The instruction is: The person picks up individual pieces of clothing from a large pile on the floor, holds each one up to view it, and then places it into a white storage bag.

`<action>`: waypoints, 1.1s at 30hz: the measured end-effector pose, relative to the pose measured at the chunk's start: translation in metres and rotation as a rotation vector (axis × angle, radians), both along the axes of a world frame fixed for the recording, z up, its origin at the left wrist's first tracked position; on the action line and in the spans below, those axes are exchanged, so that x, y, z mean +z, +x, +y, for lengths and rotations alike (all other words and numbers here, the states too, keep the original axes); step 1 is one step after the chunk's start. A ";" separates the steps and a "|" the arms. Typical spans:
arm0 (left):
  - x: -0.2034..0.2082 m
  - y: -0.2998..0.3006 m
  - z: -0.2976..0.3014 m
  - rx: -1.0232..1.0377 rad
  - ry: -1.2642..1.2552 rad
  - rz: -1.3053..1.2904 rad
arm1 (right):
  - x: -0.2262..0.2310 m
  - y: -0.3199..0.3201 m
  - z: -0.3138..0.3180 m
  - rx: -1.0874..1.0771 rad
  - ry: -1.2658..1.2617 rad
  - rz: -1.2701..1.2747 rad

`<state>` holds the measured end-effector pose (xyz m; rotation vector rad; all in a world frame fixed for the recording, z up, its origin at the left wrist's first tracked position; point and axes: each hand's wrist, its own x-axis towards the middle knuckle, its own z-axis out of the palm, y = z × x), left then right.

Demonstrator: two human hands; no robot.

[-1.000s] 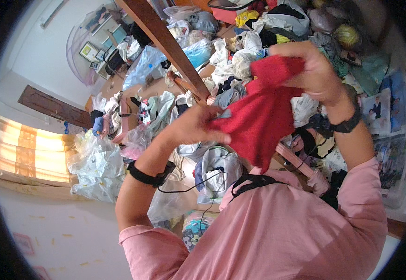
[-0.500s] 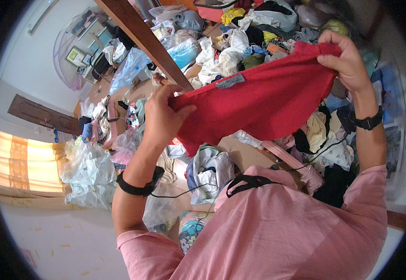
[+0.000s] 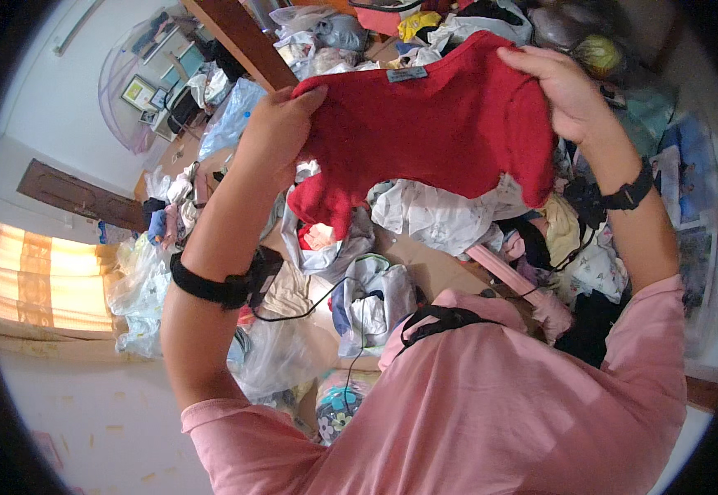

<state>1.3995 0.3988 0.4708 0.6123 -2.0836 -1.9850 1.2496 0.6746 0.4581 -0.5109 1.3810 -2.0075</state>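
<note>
A brown surface, a bare patch of it showing, carries a jumbled heap of clothes, with a grey and white garment, clear plastic bags and a black cable lying on it.

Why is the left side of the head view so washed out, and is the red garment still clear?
Head view: bright backlit orange curtain blows out the left edge; fisheye bends the wooden beam; the red garment, held by left hand and right hand, is sharp.
</note>
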 end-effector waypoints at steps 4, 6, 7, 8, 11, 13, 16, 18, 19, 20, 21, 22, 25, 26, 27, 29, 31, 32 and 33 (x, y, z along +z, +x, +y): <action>0.005 -0.012 0.014 -0.067 -0.087 0.073 | -0.008 0.035 -0.033 0.099 -0.049 0.015; 0.006 -0.012 0.025 -0.053 -0.035 0.123 | -0.009 0.050 -0.046 0.129 -0.045 0.029; 0.006 -0.011 0.028 -0.043 0.019 0.172 | -0.009 0.057 -0.051 0.137 -0.047 0.033; 0.005 -0.011 0.029 -0.040 0.018 0.172 | -0.007 0.064 -0.055 0.175 -0.064 0.048; 0.007 -0.009 0.038 -0.088 0.093 0.163 | -0.011 0.077 -0.067 0.244 -0.055 0.062; 0.010 -0.006 0.052 -0.191 0.163 0.203 | -0.010 0.082 -0.071 0.225 -0.096 0.051; 0.003 -0.003 0.054 -0.363 0.147 0.434 | -0.006 0.088 -0.069 0.211 -0.239 0.089; -0.004 0.004 0.041 -0.577 0.094 0.549 | -0.005 0.095 -0.072 0.275 -0.376 -0.007; -0.004 0.008 0.044 -0.555 -0.192 0.581 | -0.003 0.095 -0.071 0.310 -0.431 -0.056; -0.004 0.012 0.048 -0.513 -0.216 0.534 | -0.006 0.091 -0.071 0.306 -0.431 -0.055; -0.002 0.014 0.052 -0.470 -0.240 0.487 | -0.012 0.084 -0.070 0.301 -0.401 0.116; -0.003 0.014 0.050 -0.465 -0.243 0.489 | -0.014 0.077 -0.069 0.302 -0.373 0.288; -0.002 0.012 0.044 -0.430 -0.221 0.503 | -0.012 0.062 -0.065 -0.301 -0.237 0.995; 0.005 0.012 0.046 -0.525 -0.122 0.496 | -0.015 0.057 -0.065 -0.107 -0.278 0.814; 0.008 0.011 0.047 -0.620 -0.023 0.487 | -0.016 0.050 -0.064 0.083 -0.313 0.628; 0.007 0.012 0.038 -0.610 -0.097 0.503 | -0.005 0.041 -0.050 0.434 0.128 0.455; 0.006 0.011 0.020 -0.598 -0.178 0.522 | -0.021 0.043 -0.054 0.366 -0.151 0.245; 0.001 0.012 0.004 -0.386 -0.478 0.411 | -0.023 0.042 -0.053 0.397 -0.169 0.277; -0.007 0.013 -0.007 -0.167 -0.768 0.288 | -0.023 0.045 -0.055 0.406 -0.171 0.271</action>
